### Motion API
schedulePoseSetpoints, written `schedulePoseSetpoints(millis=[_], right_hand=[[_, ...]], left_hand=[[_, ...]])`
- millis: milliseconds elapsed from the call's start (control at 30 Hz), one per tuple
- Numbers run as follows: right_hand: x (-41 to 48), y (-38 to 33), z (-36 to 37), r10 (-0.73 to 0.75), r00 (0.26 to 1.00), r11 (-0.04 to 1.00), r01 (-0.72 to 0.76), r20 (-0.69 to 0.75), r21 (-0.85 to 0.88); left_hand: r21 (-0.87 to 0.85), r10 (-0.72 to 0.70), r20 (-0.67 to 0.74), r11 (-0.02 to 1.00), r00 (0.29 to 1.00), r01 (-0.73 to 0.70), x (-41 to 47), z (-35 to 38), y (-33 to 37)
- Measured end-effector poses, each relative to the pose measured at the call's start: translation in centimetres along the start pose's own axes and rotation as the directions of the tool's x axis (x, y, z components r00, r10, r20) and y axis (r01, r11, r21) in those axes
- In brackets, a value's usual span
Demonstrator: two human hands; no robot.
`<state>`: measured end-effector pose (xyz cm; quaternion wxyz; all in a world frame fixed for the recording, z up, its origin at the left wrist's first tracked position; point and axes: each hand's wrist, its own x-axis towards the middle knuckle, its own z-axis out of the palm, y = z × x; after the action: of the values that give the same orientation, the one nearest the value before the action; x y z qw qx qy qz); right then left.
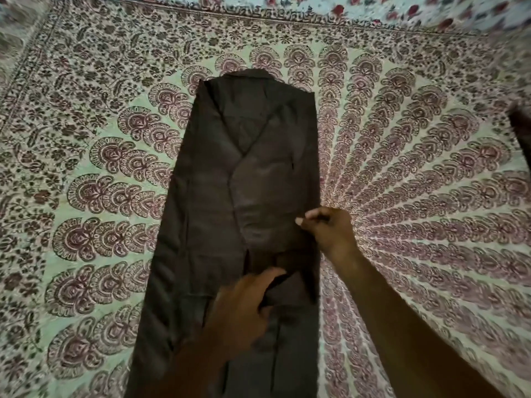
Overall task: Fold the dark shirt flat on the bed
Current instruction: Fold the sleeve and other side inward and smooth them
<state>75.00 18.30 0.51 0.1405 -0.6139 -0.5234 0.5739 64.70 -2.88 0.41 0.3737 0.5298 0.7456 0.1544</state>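
Note:
The dark shirt (230,173) lies lengthwise on the bed as a long narrow strip, collar at the far end, both sides folded in over the middle. My left hand (244,308) rests on its lower middle, thumb and fingers pinching a fold of the cloth. My right hand (327,228) is at the shirt's right edge, fingers curled and pinching the fabric there. The shirt's near end runs out of view below.
The bed is covered with a patterned sheet (416,182) of maroon and green motifs. A floral cloth (402,10) lies along the far edge. A dark object (521,127) pokes in at the right border.

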Motion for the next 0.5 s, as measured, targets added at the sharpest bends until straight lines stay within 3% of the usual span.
schedulePoseSetpoints(millis=[67, 167, 367, 500], right_hand=[[-1.0, 3.0, -0.5, 0.044, 0.999, 0.999, -0.044, -0.003, -0.003], [-2.9, 6.8, -1.2, 0.068, 0.998, 0.998, -0.068, -0.006, 0.001], [-6.3, 10.0, -2.2, 0.050, 0.999, 0.994, -0.051, -0.018, -0.092], [-8.0, 12.0, -2.5, 0.114, 0.987, 0.981, -0.095, 0.112, -0.168]], left_hand=[[0.109, -0.004, -0.011, 0.994, 1.000, 0.005, -1.7, 0.9, -0.2], [0.232, 0.116, -0.087, 0.968, 0.989, -0.093, -3.5, 3.2, -0.7], [0.297, 0.291, -0.066, 0.919, 0.954, -0.260, -6.8, 6.2, -1.2], [0.216, 0.243, -0.062, 0.950, 0.968, -0.225, -8.8, 7.6, -2.5]])
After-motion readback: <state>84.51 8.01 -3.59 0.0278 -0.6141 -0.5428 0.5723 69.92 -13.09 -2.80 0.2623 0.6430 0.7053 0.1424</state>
